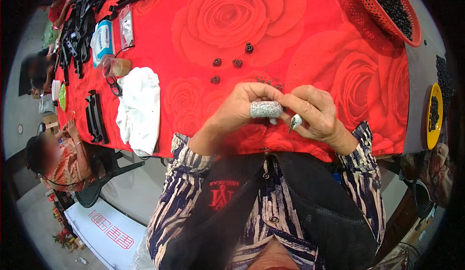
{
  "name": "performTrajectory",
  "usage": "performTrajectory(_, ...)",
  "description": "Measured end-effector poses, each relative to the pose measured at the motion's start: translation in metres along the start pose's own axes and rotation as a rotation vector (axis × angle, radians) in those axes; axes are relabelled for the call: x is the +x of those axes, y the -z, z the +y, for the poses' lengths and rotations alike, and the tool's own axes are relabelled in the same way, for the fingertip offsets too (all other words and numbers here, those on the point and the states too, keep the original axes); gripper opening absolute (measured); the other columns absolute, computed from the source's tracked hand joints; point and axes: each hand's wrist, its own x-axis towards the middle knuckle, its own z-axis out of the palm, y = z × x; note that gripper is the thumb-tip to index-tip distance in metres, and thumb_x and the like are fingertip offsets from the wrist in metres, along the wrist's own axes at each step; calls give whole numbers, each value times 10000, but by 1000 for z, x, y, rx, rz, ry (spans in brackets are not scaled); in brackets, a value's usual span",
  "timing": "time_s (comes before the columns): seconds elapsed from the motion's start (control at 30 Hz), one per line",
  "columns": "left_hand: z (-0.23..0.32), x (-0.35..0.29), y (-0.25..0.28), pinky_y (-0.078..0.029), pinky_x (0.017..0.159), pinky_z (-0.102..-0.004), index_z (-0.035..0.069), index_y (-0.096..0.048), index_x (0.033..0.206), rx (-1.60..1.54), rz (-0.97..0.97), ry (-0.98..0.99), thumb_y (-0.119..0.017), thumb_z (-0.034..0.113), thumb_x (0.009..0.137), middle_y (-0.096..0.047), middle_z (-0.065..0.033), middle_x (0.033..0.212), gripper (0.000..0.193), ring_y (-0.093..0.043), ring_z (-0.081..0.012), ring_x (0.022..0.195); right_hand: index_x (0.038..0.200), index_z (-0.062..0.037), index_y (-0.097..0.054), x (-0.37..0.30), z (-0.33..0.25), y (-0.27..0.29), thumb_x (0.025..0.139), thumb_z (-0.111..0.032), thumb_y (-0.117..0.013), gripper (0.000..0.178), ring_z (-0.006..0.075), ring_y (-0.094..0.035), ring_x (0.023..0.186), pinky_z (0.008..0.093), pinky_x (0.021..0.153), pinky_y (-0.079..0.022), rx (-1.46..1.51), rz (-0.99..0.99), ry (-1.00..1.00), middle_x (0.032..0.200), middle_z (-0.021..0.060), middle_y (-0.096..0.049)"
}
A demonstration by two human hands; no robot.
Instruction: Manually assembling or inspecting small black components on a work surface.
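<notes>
My left hand [232,109] and my right hand [317,114] meet at the fingertips above the near edge of the red cloth. A grey knitted sleeve [266,109] covers one finger of the left hand. Those left fingers are pinched together; whatever lies between them is hidden. From the curled fingers of my right hand pokes a small pointed tool [293,122] with white wrapping, its dark tip toward me. Beyond the hands several small black cylindrical parts [237,63] stand on the cloth, with dark crumbs [269,82] scattered nearer.
A red basket [415,37] of black parts stands far right, a yellow plate [431,142] below it. Leftward are a white cloth [140,110], a cup [117,67], a tissue pack [103,40] and piled black strips [85,16]. Other people sit along the left side.
</notes>
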Motion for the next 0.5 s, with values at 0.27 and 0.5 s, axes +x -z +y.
performTrajectory(0.27,1,-7,-12,-515,622,-207,-44,-564,1023,131,126,-208,-619,14,819,-633,-100,871,219,-637,-141,759,1012,33,-600,-4,3,2,613,0,-712,416,197,-554,542,290,455,-413,6,-87,-21,726,104,-587)
performTrajectory(0.5,5,-9,-15,-535,643,-235,-52,-576,996,97,127,-212,-630,-13,799,-632,-106,873,208,-631,-140,757,1028,29,-569,-3,5,4,633,-64,-723,434,196,-519,510,303,439,-402,29,-13,3,689,83,-533)
